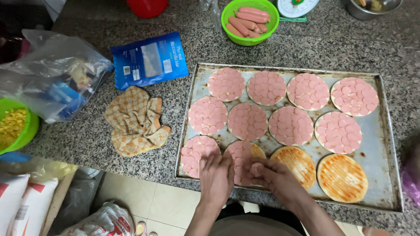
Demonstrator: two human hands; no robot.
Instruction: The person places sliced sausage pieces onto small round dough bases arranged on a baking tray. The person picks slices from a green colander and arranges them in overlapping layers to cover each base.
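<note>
A worn metal baking tray (380, 144) lies on the granite counter and holds several small round pizza bases. Most are covered with pink sausage slices (247, 121); two at the front right show only orange sauce (342, 177). My left hand (216, 175) rests fingers-down on the front edge of a partly covered base (242, 153). My right hand (271, 175) is beside it, fingers bunched around what look like pink sausage slices over the same base.
A green colander of whole sausages (249, 19) stands behind the tray, next to a kitchen scale (295, 6). A blue cheese packet (148, 59), patterned oven mitts (135, 122), a plastic bag (52, 74) and a green bowl of corn (13, 126) lie left.
</note>
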